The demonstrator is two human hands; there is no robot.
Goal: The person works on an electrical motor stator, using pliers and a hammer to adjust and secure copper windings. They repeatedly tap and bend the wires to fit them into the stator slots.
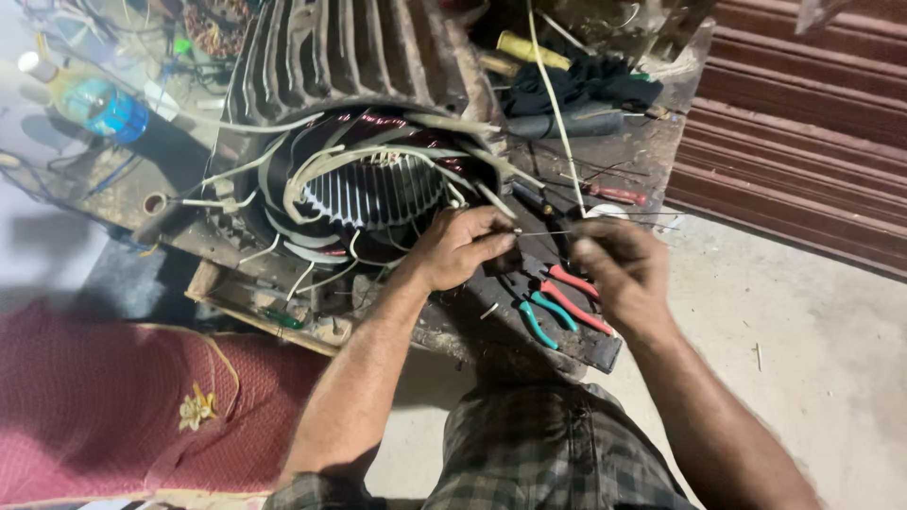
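- A scarred, grimy wooden workbench (652,156) stands on a pale concrete floor (812,331), with a rust-red rolling shutter (803,104) behind it and a maroon cushion (113,397) at the lower left.
- A large ribbed motor stator (368,123) lies on the bench, open end toward the person, with cream-sleeved leads looping out of its copper windings.
- A thin wire (543,232) is stretched between the two hands, just in front of the stator's rim.
- The left hand (458,247) pinches one end of the wire between thumb and fingertips.
- The right hand (619,264), blurred, is closed on the other end.
- Two pairs of pliers lie beneath the hands: one with red handles (576,300), one with teal handles (540,316).
- One red-handled screwdriver (614,195) lies beyond them, and one plastic bottle (90,94) stands at the far left.
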